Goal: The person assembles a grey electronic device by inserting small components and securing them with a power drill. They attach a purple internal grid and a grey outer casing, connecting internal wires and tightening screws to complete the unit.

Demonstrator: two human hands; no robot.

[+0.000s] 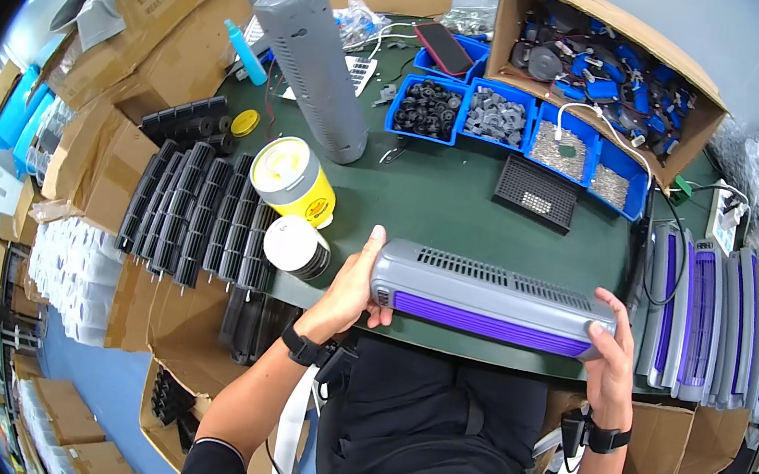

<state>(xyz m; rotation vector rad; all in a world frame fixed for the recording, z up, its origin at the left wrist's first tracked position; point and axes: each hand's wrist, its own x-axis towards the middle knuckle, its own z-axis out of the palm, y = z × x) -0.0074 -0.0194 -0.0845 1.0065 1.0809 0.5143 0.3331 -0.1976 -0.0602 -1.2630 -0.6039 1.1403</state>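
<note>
A long grey housing with a slatted vent on top and a purple louvred front, like a small tower fan casing (488,296), lies sideways between my hands at the table's near edge. My left hand (355,284) grips its left end, thumb up along the end and fingers underneath. Around the right end my right hand (613,346) is closed, with the thumb on the front corner. Left of the casing stand a white-lidded tub (293,244) and a yellow can (295,182). Behind them a grey perforated column (315,73) stands tilted.
Blue bins (425,108) of small parts and a black tray (536,194) sit at the back of the green table (404,202). A cardboard box (513,42) of motors stands behind. Black cylindrical fan rotors (199,212) lie left; grey-purple casings (700,316) stand in a row right.
</note>
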